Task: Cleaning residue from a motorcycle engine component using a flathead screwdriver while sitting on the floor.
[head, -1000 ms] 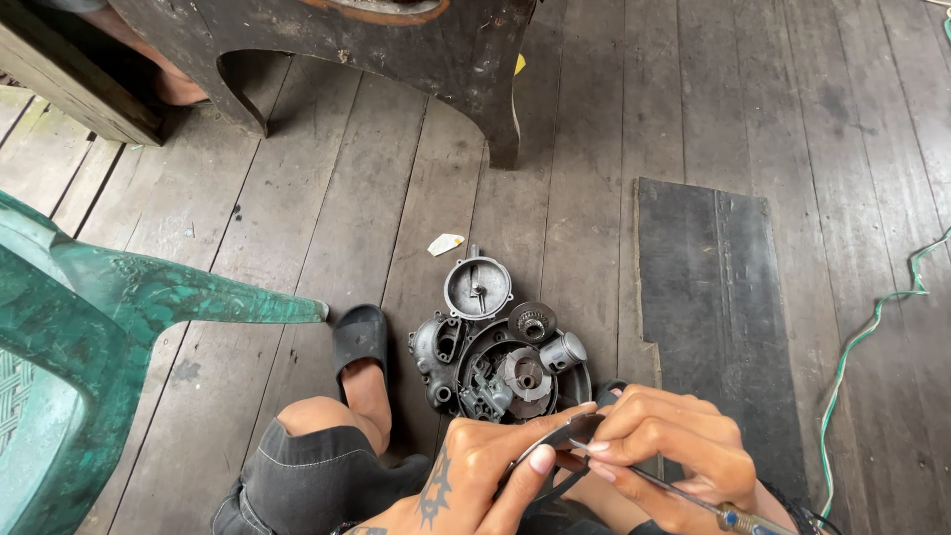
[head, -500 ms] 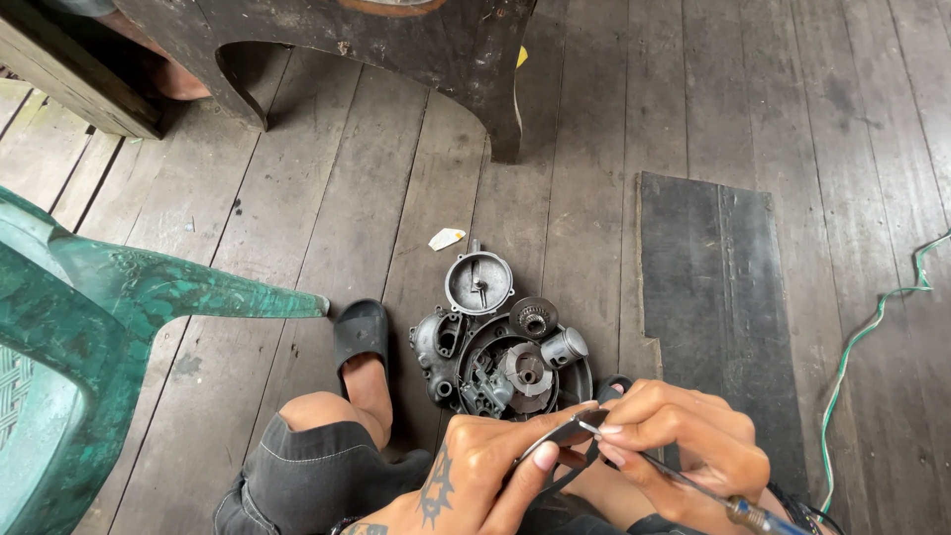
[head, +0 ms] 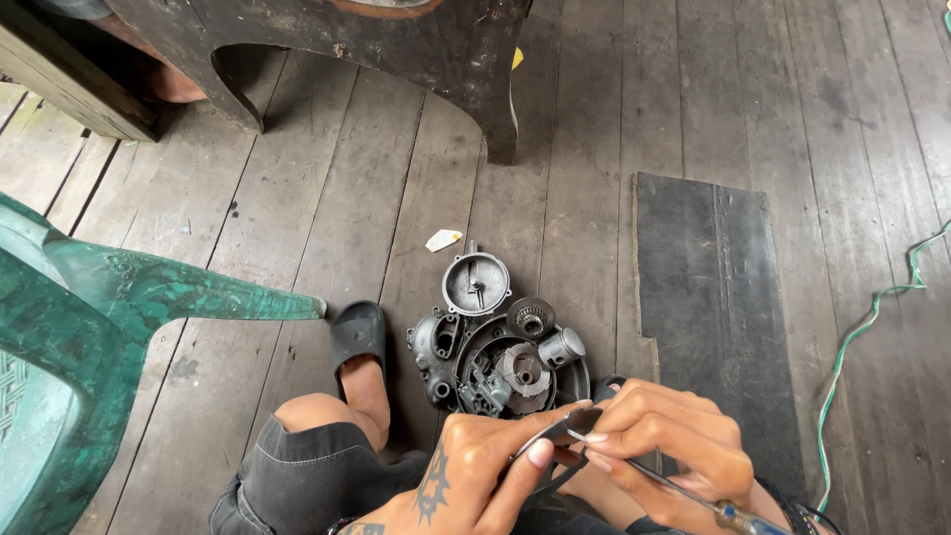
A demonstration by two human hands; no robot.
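Note:
My left hand [head: 474, 476] pinches a thin dark strip-like part [head: 555, 436] between thumb and fingers at the bottom of the view. My right hand [head: 674, 446] grips a slim screwdriver [head: 684, 490], with its tip set against that part. Just beyond both hands, a grey metal engine cover [head: 441, 347] lies on the wooden floor with several small engine parts in it. A round metal cap [head: 475, 284] lies behind it. A small gear [head: 531, 317] and a short cylinder [head: 563, 348] rest on its right side.
A green plastic chair [head: 89, 327] stands at the left. A dark wooden table leg [head: 500, 89] rises at the top. A dark rubber mat [head: 713, 297] lies on the right, with a green cable [head: 862, 337] beyond it. My knee and black sandal [head: 357, 332] are near the cover.
The hands stay close together on the part, shifting only slightly. The view has drifted a little.

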